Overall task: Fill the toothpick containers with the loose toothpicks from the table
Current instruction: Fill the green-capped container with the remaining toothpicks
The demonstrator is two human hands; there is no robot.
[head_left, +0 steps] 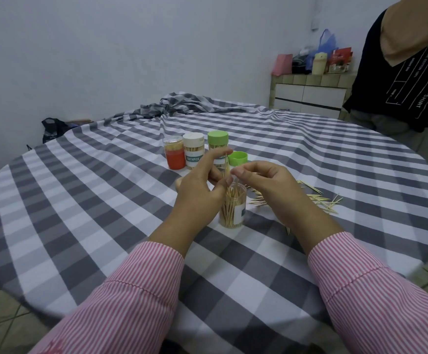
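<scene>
1. The left hand (pixel 199 184) is curling beside the open clear container (pixel 233 206), fingers lifted, holding a thin toothpick (pixel 226 164) upright above its mouth.
2. The right hand (pixel 264 185) is pinching its fingertips together just over that container (whether it is touching the toothpick is unclear).
3. Loose toothpicks (pixel 312 198) are lying at the container's three o'clock on the checked tablecloth (pixel 93 200).
4. At twelve o'clock, an orange jar (pixel 174 153), a white-capped jar (pixel 194 152) and a green-capped jar (pixel 218 144) are standing in a row, with a loose green cap (pixel 237 158) just beside them.

"TOOTHPICK" on white-lidded container (pixel 194 153)
</scene>
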